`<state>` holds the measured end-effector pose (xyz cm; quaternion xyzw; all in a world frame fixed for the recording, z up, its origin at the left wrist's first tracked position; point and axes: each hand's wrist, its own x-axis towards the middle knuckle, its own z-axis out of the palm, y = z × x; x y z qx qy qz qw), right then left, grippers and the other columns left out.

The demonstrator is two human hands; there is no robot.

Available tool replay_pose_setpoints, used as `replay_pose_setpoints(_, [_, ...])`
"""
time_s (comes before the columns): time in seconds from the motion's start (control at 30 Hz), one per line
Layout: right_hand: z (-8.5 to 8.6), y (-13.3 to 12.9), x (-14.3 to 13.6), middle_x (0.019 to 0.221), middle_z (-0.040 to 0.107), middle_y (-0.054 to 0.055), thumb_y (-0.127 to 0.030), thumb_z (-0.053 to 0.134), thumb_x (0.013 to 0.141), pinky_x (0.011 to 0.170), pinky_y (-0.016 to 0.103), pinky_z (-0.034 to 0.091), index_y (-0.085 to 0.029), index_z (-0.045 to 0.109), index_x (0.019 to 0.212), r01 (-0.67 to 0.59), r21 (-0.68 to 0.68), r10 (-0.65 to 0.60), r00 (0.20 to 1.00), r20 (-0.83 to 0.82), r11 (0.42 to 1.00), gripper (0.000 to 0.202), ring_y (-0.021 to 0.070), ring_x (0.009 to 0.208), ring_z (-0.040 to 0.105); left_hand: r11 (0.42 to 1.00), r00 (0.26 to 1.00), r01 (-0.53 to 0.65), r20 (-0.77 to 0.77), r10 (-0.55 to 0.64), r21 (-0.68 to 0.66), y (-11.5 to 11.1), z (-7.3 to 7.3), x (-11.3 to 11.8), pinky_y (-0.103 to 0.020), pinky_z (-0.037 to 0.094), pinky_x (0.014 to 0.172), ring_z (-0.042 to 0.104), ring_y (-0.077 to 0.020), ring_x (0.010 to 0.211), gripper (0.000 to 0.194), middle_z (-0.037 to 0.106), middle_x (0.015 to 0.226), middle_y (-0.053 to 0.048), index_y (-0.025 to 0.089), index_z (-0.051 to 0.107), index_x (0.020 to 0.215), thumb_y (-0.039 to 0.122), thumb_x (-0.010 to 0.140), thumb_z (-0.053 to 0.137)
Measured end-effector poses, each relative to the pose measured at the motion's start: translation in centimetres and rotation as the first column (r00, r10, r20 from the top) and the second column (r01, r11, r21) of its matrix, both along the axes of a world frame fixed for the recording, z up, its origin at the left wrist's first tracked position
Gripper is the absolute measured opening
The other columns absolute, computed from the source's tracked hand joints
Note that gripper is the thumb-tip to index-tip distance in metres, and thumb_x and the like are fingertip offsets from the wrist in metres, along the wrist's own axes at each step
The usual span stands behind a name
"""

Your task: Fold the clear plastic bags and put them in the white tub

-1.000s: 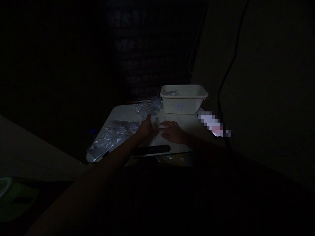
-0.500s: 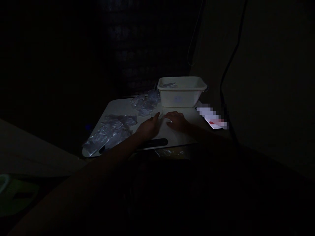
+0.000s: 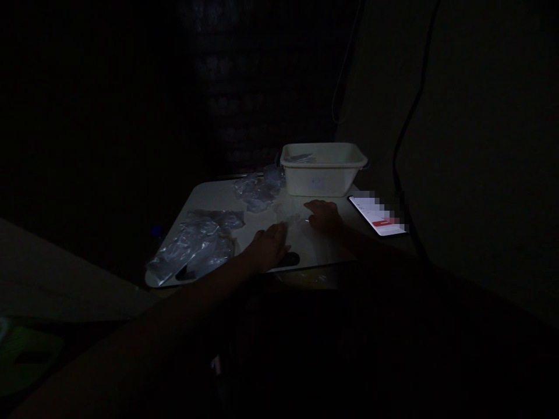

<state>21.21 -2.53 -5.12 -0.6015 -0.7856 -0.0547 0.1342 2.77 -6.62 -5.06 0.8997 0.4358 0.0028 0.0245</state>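
Note:
A thin clear plastic bag (image 3: 290,214) lies on the small white table (image 3: 253,235) between my hands; its edges are hard to make out in the dim light. My left hand (image 3: 268,247) rests near the table's front edge, fingers stretched out and lying flat at the bag's near side. Across from it, my right hand (image 3: 325,217) has curled fingers, with thumb and forefinger at the bag's right edge. A heap of clear plastic bags (image 3: 196,244) lies left of my left hand. More crumpled plastic bags (image 3: 257,191) lie farther back.
Behind my hands stands a cream plastic tub (image 3: 323,180) with some flat plastic packets (image 3: 301,157) inside. A lit phone (image 3: 375,218) lies at the table's right edge. A dark cable (image 3: 408,122) hangs down the right wall. The surroundings are very dark.
My left hand has slid back toward the table's front edge, away from my right hand. My right hand has shifted slightly right. More of the clear bag shows between them.

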Motion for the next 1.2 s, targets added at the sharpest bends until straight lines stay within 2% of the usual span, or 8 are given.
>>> replay_pose_setpoints(0.1, [0.0, 0.2, 0.3, 0.114, 0.049, 0.012, -0.016, 0.028, 0.070, 0.082, 0.036, 0.027, -0.009, 0.046, 0.111, 0.089, 0.027, -0.088, 0.995, -0.035, 0.996, 0.045, 0.0210, 0.102, 0.043, 1.000, 0.999, -0.028, -0.046, 0.028, 0.009, -0.4, -0.6, 0.3, -0.041, 0.019, 0.091, 0.012, -0.0241, 0.121, 0.057, 0.018, 0.132, -0.016, 0.006, 0.014, 0.126, 0.041, 0.081, 0.016])
replay_pose_setpoints(0.2, [-0.2, 0.3, 0.4, 0.114, 0.049, 0.011, -0.015, 0.025, 0.072, 0.083, 0.035, 0.027, -0.008, 0.046, 0.111, 0.088, 0.027, -0.086, 0.995, -0.044, 0.996, 0.045, 0.0192, 0.103, 0.043, 0.999, 0.997, -0.049, -0.052, 0.049, 0.018, -0.5, -0.5, 0.6, -0.043, 0.015, 0.092, 0.009, -0.0238, 0.122, 0.059, 0.017, 0.133, -0.015, 0.007, 0.015, 0.127, 0.044, 0.081, 0.012])
replay_pose_setpoints(0.43, [-0.2, -0.2, -0.6, 0.119, 0.045, 0.010, -0.019, 0.024, 0.075, 0.088, 0.040, 0.023, -0.012, 0.043, 0.113, -0.044, -0.005, 0.044, 0.998, 0.049, 0.999, 0.043, 0.0182, 0.110, 0.037, 0.996, 0.992, -0.092, -0.082, 0.092, 0.001, -0.1, 0.1, 0.2, -0.046, 0.015, 0.092, 0.007, -0.0241, 0.122, 0.060, 0.017, 0.133, -0.015, 0.007, 0.018, 0.126, 0.045, 0.080, 0.012])
replay_pose_setpoints(0.63, [-0.8, -1.6, -2.5, 0.130, 0.030, 0.009, -0.038, 0.020, 0.081, 0.088, 0.051, 0.017, -0.020, 0.036, 0.119, -0.230, -0.010, 0.228, 0.958, 0.174, 0.973, 0.045, 0.0249, 0.120, 0.019, 0.993, 0.991, -0.094, -0.098, 0.086, -0.075, 0.2, -0.2, -0.4, -0.047, 0.014, 0.092, 0.003, -0.0238, 0.123, 0.063, 0.010, 0.134, -0.013, 0.009, 0.013, 0.128, 0.049, 0.079, 0.010])
replay_pose_setpoints(0.77, [-1.4, -2.1, -3.1, 0.131, 0.027, 0.010, -0.043, 0.018, 0.081, 0.088, 0.053, 0.015, -0.021, 0.034, 0.121, -0.299, -0.033, 0.299, 0.929, 0.219, 0.954, 0.049, 0.0257, 0.120, 0.016, 0.988, 0.990, -0.114, -0.095, 0.105, -0.103, 0.2, -0.2, -0.4, -0.048, 0.014, 0.091, 0.002, -0.0248, 0.123, 0.066, 0.008, 0.135, -0.013, 0.010, 0.010, 0.128, 0.052, 0.078, 0.010])
replay_pose_setpoints(1.07, [-2.5, -1.0, -1.1, 0.130, 0.029, 0.012, -0.047, 0.020, 0.079, 0.087, 0.055, 0.017, -0.019, 0.037, 0.119, -0.149, 0.014, 0.141, 0.956, 0.258, 0.989, 0.052, 0.0267, 0.120, 0.018, 0.988, 0.990, -0.111, -0.104, 0.099, -0.110, 0.3, -0.4, -0.4, -0.050, 0.013, 0.091, 0.002, -0.0264, 0.122, 0.069, 0.006, 0.135, -0.014, 0.008, 0.010, 0.128, 0.054, 0.077, 0.010])
replay_pose_setpoints(1.2, [-2.3, -0.4, -0.9, 0.130, 0.029, 0.009, -0.044, 0.022, 0.079, 0.088, 0.051, 0.022, -0.021, 0.033, 0.122, -0.076, 0.005, 0.072, 0.969, 0.237, 0.997, 0.049, 0.0251, 0.119, 0.020, 0.987, 0.989, -0.109, -0.113, 0.096, -0.116, 0.3, -0.3, -0.4, -0.048, 0.013, 0.092, 0.002, -0.0259, 0.122, 0.070, 0.005, 0.135, -0.014, 0.008, 0.010, 0.128, 0.054, 0.076, 0.010])
